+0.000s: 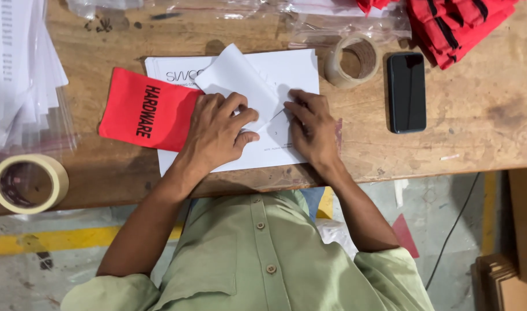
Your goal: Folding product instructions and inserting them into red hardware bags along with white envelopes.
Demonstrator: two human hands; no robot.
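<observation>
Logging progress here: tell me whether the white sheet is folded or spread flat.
Partly folded. A flap of the white sheet is turned over; the left hand pins it, the right hand presses beside it.

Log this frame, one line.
left hand: pressing folded white sheet | right hand: flat on same sheet | red pouch: beside left hand

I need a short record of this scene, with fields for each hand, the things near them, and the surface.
left hand: left hand curled on the folded white paper
right hand: right hand pressed flat on the white sheet
beside: red pouch overlaps the sheet's left side
right side: tape roll, black phone
left edge: second tape roll
surface: wooden table
</observation>
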